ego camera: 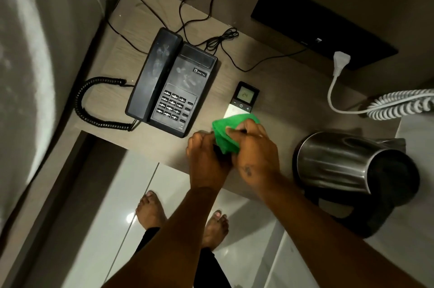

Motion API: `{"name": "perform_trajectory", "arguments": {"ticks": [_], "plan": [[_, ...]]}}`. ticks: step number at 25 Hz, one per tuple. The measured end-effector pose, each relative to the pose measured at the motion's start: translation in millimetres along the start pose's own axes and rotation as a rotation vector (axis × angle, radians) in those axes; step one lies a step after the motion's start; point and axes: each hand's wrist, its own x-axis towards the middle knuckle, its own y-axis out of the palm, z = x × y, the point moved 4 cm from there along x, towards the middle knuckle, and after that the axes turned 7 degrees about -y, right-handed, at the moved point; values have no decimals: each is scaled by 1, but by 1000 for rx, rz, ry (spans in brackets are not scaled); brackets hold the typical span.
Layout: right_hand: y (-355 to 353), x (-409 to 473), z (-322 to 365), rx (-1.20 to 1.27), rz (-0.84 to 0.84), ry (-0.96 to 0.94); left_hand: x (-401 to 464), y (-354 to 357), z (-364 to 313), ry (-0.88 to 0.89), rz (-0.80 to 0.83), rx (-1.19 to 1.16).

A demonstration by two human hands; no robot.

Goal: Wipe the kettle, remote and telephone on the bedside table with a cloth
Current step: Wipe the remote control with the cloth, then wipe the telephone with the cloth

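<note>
A slim remote (pixel 244 98) with a lit display lies on the wooden bedside table (pixel 150 144). My left hand (pixel 206 158) grips its near end. My right hand (pixel 254 146) presses a green cloth (pixel 225 132) onto the remote's lower half, which is hidden. To the left sits a black telephone (pixel 172 81), smudged on its handset and body. A steel kettle (pixel 352 165) with a black lid stands on its base at the right.
The phone's coiled cord (pixel 94 104) loops to the left, thin black cables (pixel 199 15) run behind it. A white plug and cord (pixel 340 69) hang at the right near a black wall panel (pixel 317 22). The bed (pixel 35 64) borders the left. My bare feet stand on tiled floor (pixel 98 229).
</note>
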Motion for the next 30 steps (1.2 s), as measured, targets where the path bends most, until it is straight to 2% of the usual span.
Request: {"name": "perform_trajectory", "arguments": {"ticks": [4, 8, 11, 14, 16, 18, 20, 24, 26, 28, 30], "plan": [[-30, 50, -18, -109, -92, 80, 1, 0, 1, -23, 1, 5], [-53, 111, -35, -114, -68, 241, -2, 1, 1, -28, 0, 1], [-38, 84, -25, -45, -41, 240, -1, 1, 1, -35, -1, -14], [-14, 26, 1, 48, -16, 93, -2, -1, 0, -22, 4, -61], [-5, 6, 8, 143, -29, 140, -2, 0, -1, -6, -8, -46], [-6, 8, 4, 125, -66, 220, -2, 0, 1, -1, -9, -57], [-15, 31, -6, 8, -140, 231, -2, 2, 1, -6, 7, -59], [-34, 77, -15, -105, -75, 344, -1, 3, 3, -13, -11, -23], [-30, 67, -6, -120, -65, 298, -1, 4, 3, -17, -9, -28], [-19, 42, 5, -124, -105, 177, 0, 4, 1, -21, 10, -64], [-12, 24, 7, -30, -122, 185, -3, 2, -1, -39, 16, -104]]}}
